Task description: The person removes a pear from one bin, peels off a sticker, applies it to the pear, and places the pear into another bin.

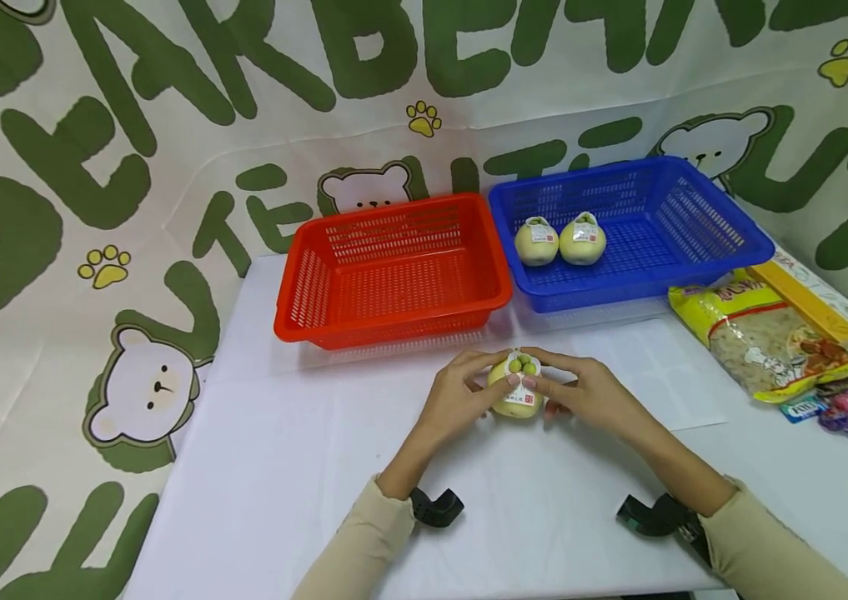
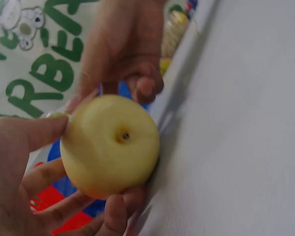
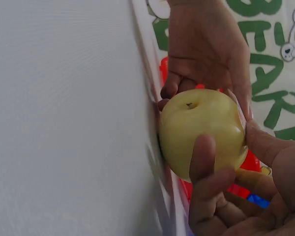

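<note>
- My left hand and my right hand both grip one round, pale yellow pear-like fruit with a paper label and green-dotted sticker on top.
- The fruit rests on the white cloth-covered table, in front of the red perforated plastic basket and apart from it.
- Grip state, left: the thumb presses the label edge and the curled fingers cradle the lower side, closed around the fruit.
- Grip state, right: the thumb lies across the near side and the fingers wrap underneath, closed around the same fruit.
- The wrist views show the bare skin and the dimple facing away from the label.
- The blue perforated plastic basket holds two similar labelled fruits side by side, nearly touching.
- A yellow snack packet and wrapped lollipops lie at the right, well apart from my hands.
- In my judgement, the step goes best with even pressure from both sides, so the skin does not bruise.
- Keep the fingertips off the loose label edge unless peeling it; a pull there could tear the paper.
- Keep the fruit steady against the table while handling, so it cannot roll.
</note>
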The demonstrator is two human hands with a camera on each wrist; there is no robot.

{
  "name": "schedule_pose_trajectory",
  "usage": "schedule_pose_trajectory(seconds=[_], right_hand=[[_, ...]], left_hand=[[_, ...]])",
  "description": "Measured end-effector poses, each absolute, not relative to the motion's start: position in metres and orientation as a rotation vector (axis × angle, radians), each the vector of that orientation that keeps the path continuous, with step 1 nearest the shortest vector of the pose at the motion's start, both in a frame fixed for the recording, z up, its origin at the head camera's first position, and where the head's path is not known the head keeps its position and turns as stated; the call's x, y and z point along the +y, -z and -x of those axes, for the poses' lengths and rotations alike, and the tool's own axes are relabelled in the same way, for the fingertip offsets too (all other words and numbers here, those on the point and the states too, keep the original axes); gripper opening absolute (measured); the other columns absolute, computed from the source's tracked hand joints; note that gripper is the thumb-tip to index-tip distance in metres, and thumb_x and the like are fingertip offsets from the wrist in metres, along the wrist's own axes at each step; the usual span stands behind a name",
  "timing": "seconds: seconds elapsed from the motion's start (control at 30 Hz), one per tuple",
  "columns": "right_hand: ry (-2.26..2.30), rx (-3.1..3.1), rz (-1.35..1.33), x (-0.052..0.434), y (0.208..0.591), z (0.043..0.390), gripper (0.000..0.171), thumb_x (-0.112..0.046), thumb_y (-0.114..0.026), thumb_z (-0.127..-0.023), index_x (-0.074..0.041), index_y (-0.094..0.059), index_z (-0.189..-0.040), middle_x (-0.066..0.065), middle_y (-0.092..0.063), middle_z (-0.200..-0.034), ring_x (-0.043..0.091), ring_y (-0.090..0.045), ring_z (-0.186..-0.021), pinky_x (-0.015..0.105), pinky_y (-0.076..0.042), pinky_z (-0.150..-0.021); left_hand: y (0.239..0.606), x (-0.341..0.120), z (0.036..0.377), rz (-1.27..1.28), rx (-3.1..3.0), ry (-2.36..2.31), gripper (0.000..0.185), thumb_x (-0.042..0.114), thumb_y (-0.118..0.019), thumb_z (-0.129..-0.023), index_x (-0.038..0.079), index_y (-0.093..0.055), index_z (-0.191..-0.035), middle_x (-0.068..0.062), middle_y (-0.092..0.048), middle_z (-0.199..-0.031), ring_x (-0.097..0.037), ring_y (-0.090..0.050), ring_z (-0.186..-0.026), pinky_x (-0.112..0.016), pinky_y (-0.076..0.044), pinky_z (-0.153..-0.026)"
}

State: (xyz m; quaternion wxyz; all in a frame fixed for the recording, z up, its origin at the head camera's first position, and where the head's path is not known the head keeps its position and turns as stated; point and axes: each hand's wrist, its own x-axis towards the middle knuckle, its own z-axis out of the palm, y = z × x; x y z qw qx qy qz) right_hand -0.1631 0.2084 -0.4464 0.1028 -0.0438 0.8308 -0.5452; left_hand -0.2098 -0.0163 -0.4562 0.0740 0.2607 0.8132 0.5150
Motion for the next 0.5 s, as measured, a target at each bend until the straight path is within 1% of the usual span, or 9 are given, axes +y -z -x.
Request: schedule_pose_trajectory(seconds=[0.07,0.17,0.23,0.3,0.43,0.5], right_hand=[[1.681,2.349,0.133,0.2095,0.4467,0.1636,0.06,-0.041,-0.066,-0.096,-0.021,-0.049,-0.15,0.016,-0.072,-0.075,0.031,-0.07,-0.068,0.032,-0.054,-0.058],[1.769,2.238,0.153,0.2102,0.448,0.1645,0.058,-0.035,-0.064,-0.099,-0.019,-0.046,-0.151,0.018,-0.072,-0.079,0.035,-0.071,-0.074,0.036,-0.058,-0.064],[1.791,2.215,0.174,0.2099,0.4498,0.1649,0.057,-0.032,-0.062,-0.1,-0.015,-0.045,-0.152,0.019,-0.072,-0.08,0.036,-0.071,-0.074,0.036,-0.058,-0.064],[1.786,2.226,0.176,0.2088,0.4524,0.1652,0.057,-0.032,-0.061,-0.101,-0.013,-0.044,-0.152,0.019,-0.071,-0.078,0.035,-0.07,-0.072,0.035,-0.057,-0.063],[1.764,2.284,0.173,0.2051,0.4563,0.1655,0.058,-0.034,-0.062,-0.1,-0.013,-0.045,-0.152,0.019,-0.068,-0.072,0.032,-0.067,-0.065,0.032,-0.055,-0.059],[1.758,2.303,0.171,0.2037,0.4564,0.1653,0.059,-0.034,-0.063,-0.099,-0.013,-0.045,-0.152,0.019,-0.068,-0.072,0.032,-0.067,-0.064,0.031,-0.054,-0.058]], left_hand=[[0.4562,-0.0184,0.2091,-0.716,2.34,-1.638,0.043,0.034,-0.074,-0.091,0.02,-0.068,-0.132,0.0,-0.062,-0.117,-0.018,-0.066,-0.083,-0.034,-0.059,-0.062],[0.4549,-0.0201,0.2081,-0.647,2.269,-1.669,0.042,0.03,-0.074,-0.091,0.022,-0.067,-0.132,-0.001,-0.059,-0.12,-0.022,-0.068,-0.072,-0.037,-0.059,-0.058],[0.4544,-0.0201,0.2076,-0.633,2.268,-1.637,0.041,0.031,-0.074,-0.091,0.024,-0.067,-0.131,0.0,-0.058,-0.123,-0.022,-0.069,-0.069,-0.037,-0.058,-0.058],[0.4543,-0.0196,0.207,-0.624,2.266,-1.605,0.042,0.033,-0.074,-0.091,0.025,-0.066,-0.131,0.0,-0.058,-0.126,-0.022,-0.069,-0.066,-0.035,-0.058,-0.057],[0.4556,-0.0193,0.2071,-0.637,2.263,-1.569,0.048,0.038,-0.077,-0.088,0.024,-0.063,-0.132,0.001,-0.058,-0.125,-0.02,-0.069,-0.066,-0.031,-0.056,-0.055],[0.4557,-0.0206,0.2075,-0.639,2.249,-1.575,0.052,0.038,-0.079,-0.086,0.023,-0.063,-0.134,0.0,-0.059,-0.124,-0.02,-0.069,-0.067,-0.031,-0.055,-0.055]])
